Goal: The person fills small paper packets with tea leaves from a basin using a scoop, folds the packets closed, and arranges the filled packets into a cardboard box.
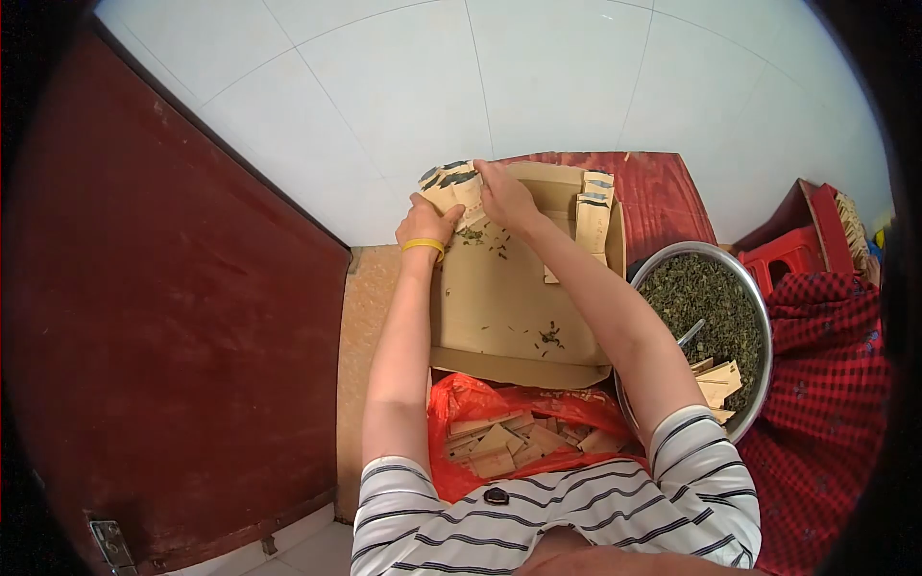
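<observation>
Both of my hands are at the far left corner of a shallow cardboard box [509,288]. Between them stands a bunch of tan paper packets [452,183] with dark printed bands. My left hand [429,221] is closed on the near left side of the bunch, thumb against its front. My right hand [507,199] grips the right edge, its fingertips partly hidden. Dried leaf bits [549,338] are scattered over the box floor. More tan packets [594,216] stand along the box's right side, near my right forearm.
A metal basin [765,336] of dried leaves [701,288] stands right, with a metal handle [691,332] and flat packets [718,381] in it. A red plastic bag [461,396] of tan packets lies nearest me. A dark red door [192,317] borders the left; a tiled wall [538,77] stands behind.
</observation>
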A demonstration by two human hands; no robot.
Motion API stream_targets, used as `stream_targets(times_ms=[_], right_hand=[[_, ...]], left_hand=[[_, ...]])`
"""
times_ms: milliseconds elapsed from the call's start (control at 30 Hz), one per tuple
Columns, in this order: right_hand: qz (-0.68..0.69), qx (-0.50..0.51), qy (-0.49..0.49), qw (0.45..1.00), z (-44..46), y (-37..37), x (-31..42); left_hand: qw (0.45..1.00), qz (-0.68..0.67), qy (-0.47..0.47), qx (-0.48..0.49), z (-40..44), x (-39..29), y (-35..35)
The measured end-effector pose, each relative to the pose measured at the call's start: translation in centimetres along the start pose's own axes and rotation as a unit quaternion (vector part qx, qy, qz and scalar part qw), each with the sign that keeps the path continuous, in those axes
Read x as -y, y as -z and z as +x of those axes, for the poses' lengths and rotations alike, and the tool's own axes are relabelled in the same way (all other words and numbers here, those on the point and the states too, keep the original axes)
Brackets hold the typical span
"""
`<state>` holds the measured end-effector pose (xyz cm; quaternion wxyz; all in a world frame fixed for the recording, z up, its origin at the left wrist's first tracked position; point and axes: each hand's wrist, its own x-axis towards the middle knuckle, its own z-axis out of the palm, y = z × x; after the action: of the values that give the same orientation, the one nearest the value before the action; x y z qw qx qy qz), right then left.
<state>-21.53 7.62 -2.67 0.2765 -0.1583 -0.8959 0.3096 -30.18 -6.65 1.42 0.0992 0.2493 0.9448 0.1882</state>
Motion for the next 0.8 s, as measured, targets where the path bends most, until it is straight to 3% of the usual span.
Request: stream_targets(times_ms=[267,433,500,567,633,667,700,767,800], right_hand=[[0.031,0.009,-0.049,0.998,0.0,0.3,0.4],[0.035,-0.02,-0.04,0.998,-0.5,0.7,0.4],[0.056,0.019,-0.078,0.995,-0.5,1.3,1.2],[0.059,-0.009,-0.099,0.993,0.0,0.6,0.6],[0.025,-0.045,-0.049,0.997,0.2,1.2,0.1],[0.014,-0.045,-0.053,0.997,0.8,2.0,-0.2],[0.008,-0.05,-0.06,0.997,1.0,4.6,0.3],[-0.076,0.065,-0.061,0.993,1.0,10.6,2.2],[-0.131,0.09,-0.063,0.985,1.0,12.2,1.4]], left_hand=[[1.0,-0.008,-0.001,0.005,-0.2,0.3,0.5],[0.998,-0.025,-0.029,-0.058,-0.3,0.6,0.4],[0.998,-0.055,-0.019,-0.033,-0.5,0.7,0.4],[0.976,-0.03,-0.117,-0.18,-0.2,1.1,-0.9],[0.952,-0.077,-0.192,-0.225,-0.6,0.1,-0.2],[0.917,-0.073,-0.254,-0.299,-0.9,-0.6,-0.1],[0.916,-0.078,-0.261,-0.293,-1.4,-1.8,0.1],[0.944,-0.142,-0.285,-0.087,-3.5,-4.3,1.4],[0.963,-0.096,-0.252,0.024,-5.1,-6.5,2.4]])
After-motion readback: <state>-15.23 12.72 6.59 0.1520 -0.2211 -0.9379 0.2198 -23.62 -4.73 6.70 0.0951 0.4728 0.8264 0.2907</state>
